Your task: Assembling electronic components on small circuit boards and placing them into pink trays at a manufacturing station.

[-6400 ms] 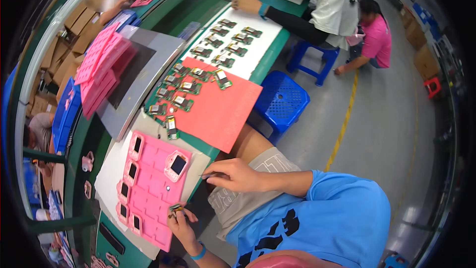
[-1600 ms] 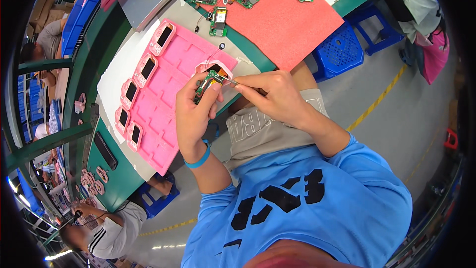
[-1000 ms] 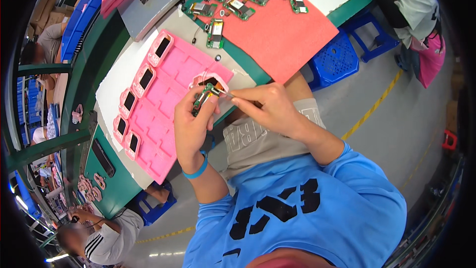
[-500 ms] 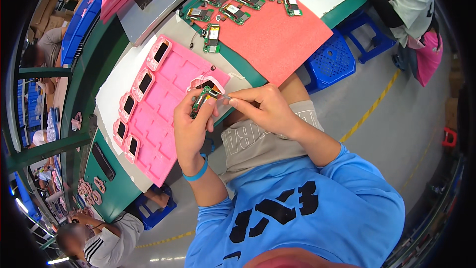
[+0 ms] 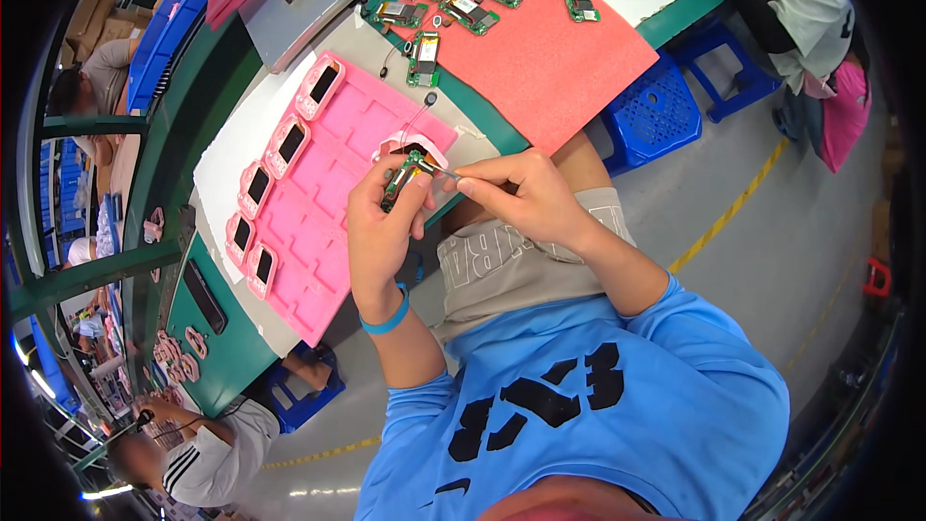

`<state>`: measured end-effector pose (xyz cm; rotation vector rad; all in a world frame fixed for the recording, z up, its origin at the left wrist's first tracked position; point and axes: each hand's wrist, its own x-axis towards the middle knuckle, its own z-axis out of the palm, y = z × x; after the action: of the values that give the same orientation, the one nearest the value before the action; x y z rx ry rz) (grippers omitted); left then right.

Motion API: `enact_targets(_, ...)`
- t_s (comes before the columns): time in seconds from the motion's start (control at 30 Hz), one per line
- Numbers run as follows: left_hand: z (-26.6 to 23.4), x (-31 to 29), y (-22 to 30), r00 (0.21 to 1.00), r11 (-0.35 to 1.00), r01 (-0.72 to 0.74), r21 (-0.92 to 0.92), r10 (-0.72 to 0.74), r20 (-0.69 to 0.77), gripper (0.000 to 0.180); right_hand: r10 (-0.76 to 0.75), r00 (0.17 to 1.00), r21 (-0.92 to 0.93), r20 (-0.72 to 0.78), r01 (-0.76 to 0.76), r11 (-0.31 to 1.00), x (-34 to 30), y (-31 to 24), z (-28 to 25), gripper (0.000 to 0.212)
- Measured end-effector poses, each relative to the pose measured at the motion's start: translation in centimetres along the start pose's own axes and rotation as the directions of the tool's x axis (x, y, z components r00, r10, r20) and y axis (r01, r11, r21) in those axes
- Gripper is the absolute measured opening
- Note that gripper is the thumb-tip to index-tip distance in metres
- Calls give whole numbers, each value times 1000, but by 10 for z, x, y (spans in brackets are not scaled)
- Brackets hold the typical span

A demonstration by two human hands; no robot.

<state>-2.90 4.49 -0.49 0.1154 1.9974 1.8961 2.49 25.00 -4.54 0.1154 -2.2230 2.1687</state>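
Near the table edge, my left hand (image 5: 383, 222) is closed on a small green circuit board (image 5: 397, 187), thumb and fingers on its sides. A thin wire with a round dark part (image 5: 430, 98) runs up beyond the board. My right hand (image 5: 535, 198) pinches slim metal tweezers (image 5: 445, 172), whose tip reaches the board's upper end; the exact contact is too small to tell. Just behind the board, a pink housing (image 5: 433, 146) lies on the corner of the pink tray (image 5: 333, 270), partly hidden by the board and my left fingers.
Several pink housings with dark screens (image 5: 289, 140) line the tray's left side. Several boards with silver batteries (image 5: 470, 12) lie around a red mat (image 5: 569, 68). Blue stools (image 5: 651, 111) stand beyond the table. Other people (image 5: 217, 449) sit nearby.
The view has shifted slightly, so the table things appear a little displaced. Both hands keep their grips, the tweezers staying at the upper end of the board.
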Motion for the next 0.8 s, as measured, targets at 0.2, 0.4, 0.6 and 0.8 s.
enact_targets(0.2, 0, 2, -1, 1000, 1000, 1, 13, -1, -4, 17, -69, 997, -114, -31, 65, 991, 1, 1, 3, 22)
enact_targets(0.4, -4, -1, -2, 1000, 1000, 5, 20, -5, 1, 16, -107, 994, -222, -7, 103, 970, -1, -1, 1, 22)
enact_targets(0.6, -3, -2, -2, 1000, 1000, -3, 3, 3, -1, 15, -186, 982, -263, -18, 175, 949, -2, 2, 1, 21)
enact_targets(0.8, 1, 0, -1, 1000, 1000, -10, 20, 10, -14, 13, -258, 965, -315, -43, 232, 920, 1, 4, 2, 22)
